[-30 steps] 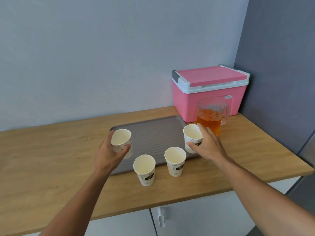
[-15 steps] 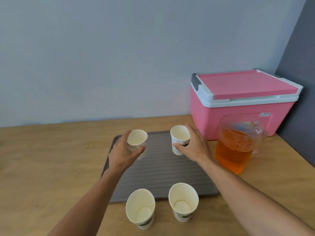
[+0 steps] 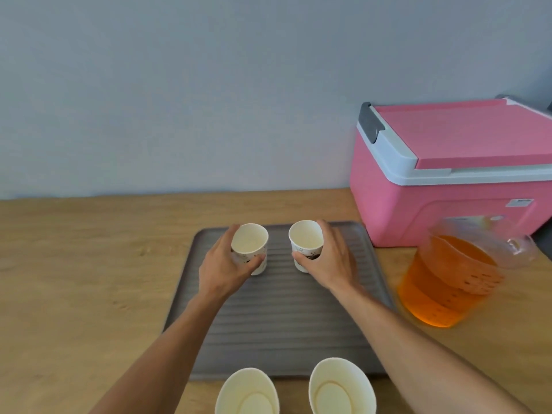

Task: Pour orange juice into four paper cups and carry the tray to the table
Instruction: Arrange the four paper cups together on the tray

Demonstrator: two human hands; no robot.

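Now left hand [image 3: 222, 268] fingers wrapped round left cup [image 3: 250, 247], right hand [image 3: 330, 261] round right cup [image 3: 306, 245] (both upright on tray [image 3: 277, 324]).

The two near cups [image 3: 247, 392] [image 3: 341, 386] are cut off by the frame's bottom edge. The right edge clips the cooler [image 3: 448, 180]. My fingers [image 3: 330, 234] hide part of each far cup's print.

Head view, close, down onto tray [image 3: 370, 273]

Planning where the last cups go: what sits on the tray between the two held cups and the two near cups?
Nothing: the head view shows bare ribbed tray there, crossed only by the forearms.
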